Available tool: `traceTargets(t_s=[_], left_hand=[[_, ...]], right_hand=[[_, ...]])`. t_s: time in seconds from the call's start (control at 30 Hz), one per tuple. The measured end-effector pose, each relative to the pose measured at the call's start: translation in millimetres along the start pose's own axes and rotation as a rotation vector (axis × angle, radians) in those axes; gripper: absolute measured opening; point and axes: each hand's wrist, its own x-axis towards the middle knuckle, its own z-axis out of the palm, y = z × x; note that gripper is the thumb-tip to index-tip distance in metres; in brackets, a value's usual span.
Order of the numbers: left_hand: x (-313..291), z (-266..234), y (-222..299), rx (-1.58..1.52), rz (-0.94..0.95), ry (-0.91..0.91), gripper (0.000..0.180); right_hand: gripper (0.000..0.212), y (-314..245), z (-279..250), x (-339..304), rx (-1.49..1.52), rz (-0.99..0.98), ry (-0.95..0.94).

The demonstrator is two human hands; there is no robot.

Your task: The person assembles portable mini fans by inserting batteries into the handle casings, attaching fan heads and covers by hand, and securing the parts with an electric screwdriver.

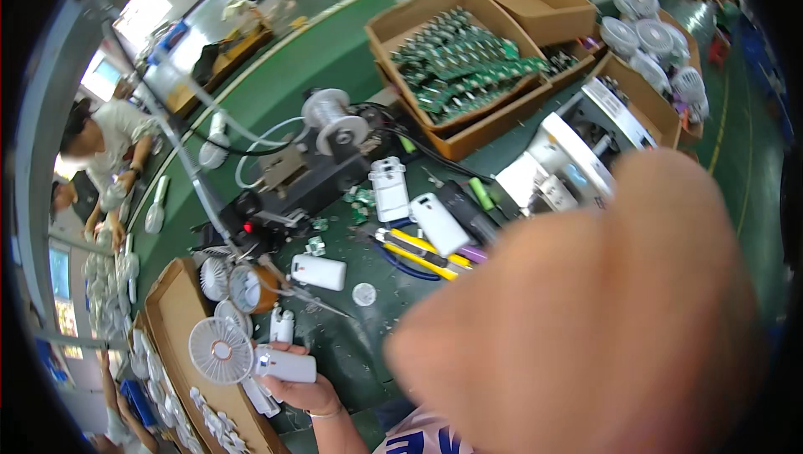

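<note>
My left hand point(306, 394) is closed around the white handle of a small handheld fan point(221, 350), low on the left. The fan's round grille points left, with the handle lying across my fingers. Raised very close to the camera, my right hand point(585, 312) fills the lower right as a blur; its fingers and anything in them cannot be made out. Above the left hand lie a white handle shell point(319, 272) and a small clear disc point(364, 294). Farther off are two more white casings point(390, 190) and a yellow-handled tool point(416, 250).
A soldering station with a wire spool point(335, 122) stands at the middle. Behind it, a cardboard box point(376, 36) holds green circuit boards. White fan heads point(652, 34) pile up at the far right. A long carton point(171, 295) lies at the left. People sit beyond the bench.
</note>
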Motion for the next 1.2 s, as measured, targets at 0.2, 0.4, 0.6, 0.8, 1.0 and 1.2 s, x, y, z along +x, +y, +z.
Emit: traceTargets(t_s=[0.2, 0.4, 0.6, 0.8, 1.0, 1.2], left_hand=[[8, -17, 16, -0.120, -0.181, 0.044, 0.046], [69, 12, 37, -0.074, -0.070, -0.107, 0.057], [59, -5, 25, -0.092, -0.049, -0.096, 0.071], [57, -2, 30, -0.134, -0.149, -0.127, 0.074], [55, -4, 26, -0.109, -0.113, -0.151, 0.073], [62, -10, 24, -0.309, -0.158, -0.144, 0.062]], right_hand=[[0.007, 25, 28, 20, -0.018, 0.090, -0.085], [0.011, 42, 42, 9, -0.138, 0.065, -0.288], [0.010, 59, 47, -1, -0.266, 0.105, -0.350], [0.014, 76, 53, -15, -0.427, 0.341, -0.530], [0.030, 78, 40, -12, -0.300, 0.380, -0.753], [0.021, 80, 49, 13, -0.052, 0.609, -1.206]])
